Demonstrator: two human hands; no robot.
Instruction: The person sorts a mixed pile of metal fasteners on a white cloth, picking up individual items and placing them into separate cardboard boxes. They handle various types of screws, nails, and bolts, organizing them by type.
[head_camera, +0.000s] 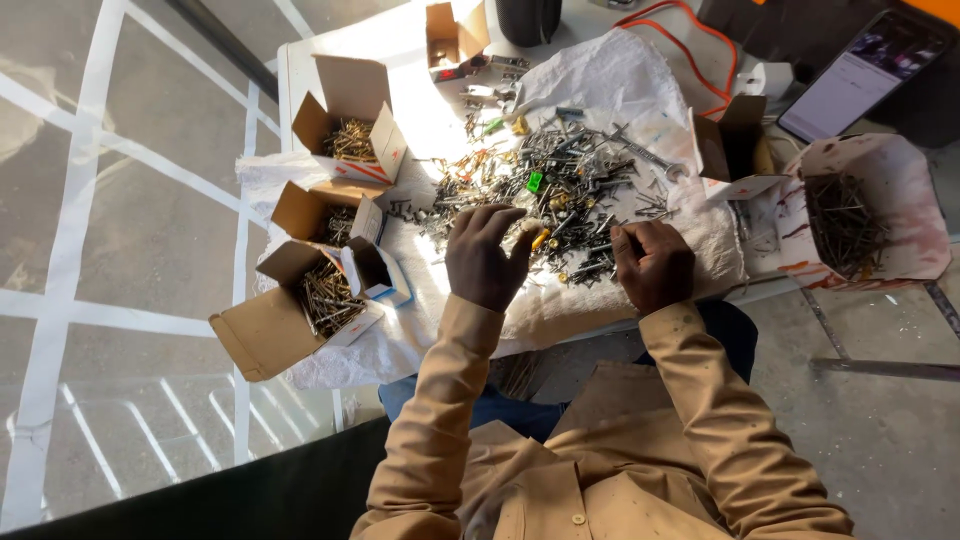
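A heap of mixed screws, nails and small metal parts (560, 190) lies on a white cloth (600, 80) over a small table. My left hand (485, 255) hovers at the heap's near left edge, fingers curled, pinching a small pale piece at its fingertips. My right hand (652, 262) rests on the heap's near right edge with fingers bent down into the parts; what it holds is hidden. Both arms wear tan sleeves.
Open cardboard boxes of screws stand at left: a far one (352, 125), a middle one (330, 215), a near one (300, 305). A paper bag of nails (860, 215) sits at right, a small box (735, 150) beside it, a phone (860, 75) behind.
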